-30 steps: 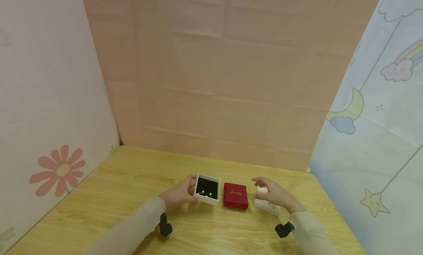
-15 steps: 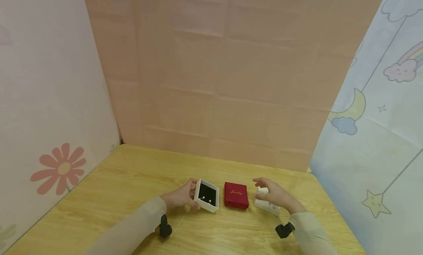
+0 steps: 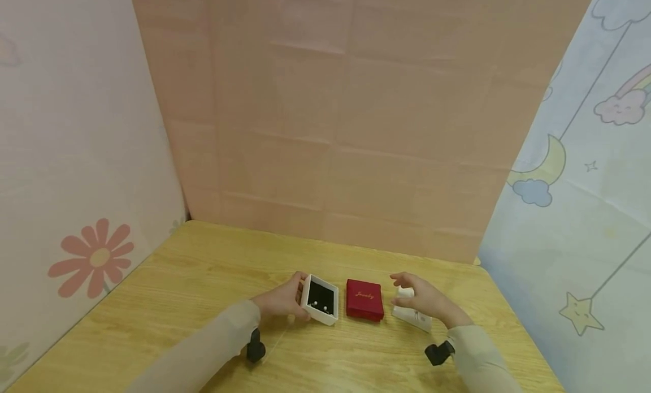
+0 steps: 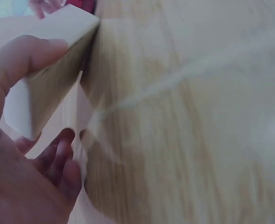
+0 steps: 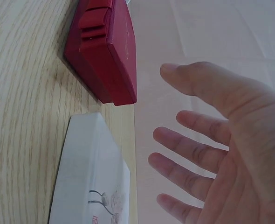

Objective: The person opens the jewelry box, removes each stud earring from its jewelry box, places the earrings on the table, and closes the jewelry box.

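My left hand (image 3: 285,298) grips a small white jewelry box (image 3: 319,316) by its left side, thumb at the near edge. The box has no lid on and tilts, showing a black lining with two small white pearl-like beads (image 3: 325,308) on it. In the left wrist view the box (image 4: 58,88) stands at an angle close over the table. My right hand (image 3: 427,299) hovers with spread, relaxed fingers over a flat white box (image 5: 88,163) printed with a flower, touching nothing in the right wrist view.
Between the hands sits a closed red box (image 3: 364,296) with gold "Jewelry" lettering and a ribbon bow (image 5: 94,19) on its side. A pale wooden table (image 3: 244,251) carries everything. A peach backdrop (image 3: 325,155) rises behind, with printed panels at both sides.
The white jewelry box in my left hand has tipped, its far edge turning to the right, and sits slightly lower than a second ago. My right hand and the red box stay put.
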Demonstrator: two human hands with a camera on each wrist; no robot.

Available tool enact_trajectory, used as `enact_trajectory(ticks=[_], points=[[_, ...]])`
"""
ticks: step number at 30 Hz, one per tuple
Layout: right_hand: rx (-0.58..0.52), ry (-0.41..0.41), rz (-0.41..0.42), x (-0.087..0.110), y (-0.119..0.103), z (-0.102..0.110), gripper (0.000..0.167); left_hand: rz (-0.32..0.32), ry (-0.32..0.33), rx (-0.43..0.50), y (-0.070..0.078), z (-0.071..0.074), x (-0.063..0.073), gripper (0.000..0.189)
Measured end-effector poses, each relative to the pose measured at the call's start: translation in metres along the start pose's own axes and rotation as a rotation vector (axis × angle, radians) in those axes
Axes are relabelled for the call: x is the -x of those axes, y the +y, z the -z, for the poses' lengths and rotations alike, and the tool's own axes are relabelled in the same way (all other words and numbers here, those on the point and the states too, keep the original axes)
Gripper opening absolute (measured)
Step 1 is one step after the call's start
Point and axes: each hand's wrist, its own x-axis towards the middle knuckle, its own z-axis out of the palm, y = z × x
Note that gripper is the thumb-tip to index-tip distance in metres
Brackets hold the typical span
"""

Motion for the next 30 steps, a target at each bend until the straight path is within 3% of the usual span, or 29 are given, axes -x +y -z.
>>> enact_trajectory(ticks=[5, 8, 25, 30], points=[[0.001, -0.004, 0.004, 0.0000, 0.0008, 0.0006, 0.061, 0.007, 0.084, -0.403, 0.0007, -0.0023, 0.0012, 0.088], [0.001, -0.009, 0.006, 0.0003, 0.0002, 0.0010, 0.062, 0.019, 0.104, -0.548, 0.0019, -0.0025, 0.0037, 0.094], [0.010, 0.003, 0.023, 0.0054, -0.0011, 0.0087, 0.064, 0.067, 0.060, -0.593, 0.0012, 0.0010, 0.0022, 0.100], [0.018, 0.006, 0.027, 0.0063, -0.0013, 0.0095, 0.064, 0.066, 0.031, -0.512, 0.0033, 0.0033, 0.0023, 0.101]])
